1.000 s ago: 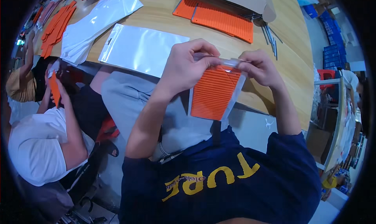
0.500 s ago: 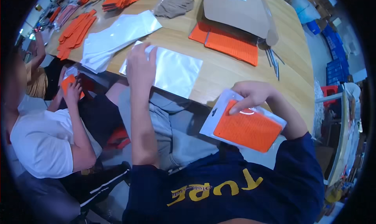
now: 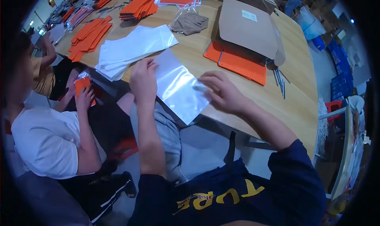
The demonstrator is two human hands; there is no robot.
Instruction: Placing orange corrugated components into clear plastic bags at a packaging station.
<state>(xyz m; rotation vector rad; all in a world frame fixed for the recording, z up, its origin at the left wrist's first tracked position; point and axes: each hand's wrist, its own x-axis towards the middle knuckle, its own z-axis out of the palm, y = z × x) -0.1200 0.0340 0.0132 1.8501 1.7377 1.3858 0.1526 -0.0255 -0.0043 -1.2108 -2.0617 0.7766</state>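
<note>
A white, glossy plastic bag [image 3: 178, 87] lies aslant over the table's near edge, its lower corner hanging past it. My left hand [image 3: 143, 81] has its curled fingers on the bag's upper left edge and holds it there. On the bag's right edge, my right hand [image 3: 225, 92] grips with bent fingers; the exact contact is slightly blurred. To the left of the bag is a fanned stack of white bags [image 3: 126, 48]. Orange ribbed sheets [image 3: 242, 66] stick out from under a cardboard box [image 3: 251, 28] at the right.
Several thin metal rods [image 3: 281, 83] lie beside the box. Farther back are a clear bag with brown cloth [image 3: 190, 22], orange stacks [image 3: 137, 6] and loose orange strips [image 3: 90, 38]. At my left sits a co-worker [image 3: 47, 143] holding an orange piece [image 3: 82, 85].
The bagged orange sheet has left my right hand and is out of sight. That hand has moved up and left to the white bag, which is now turned more steeply.
</note>
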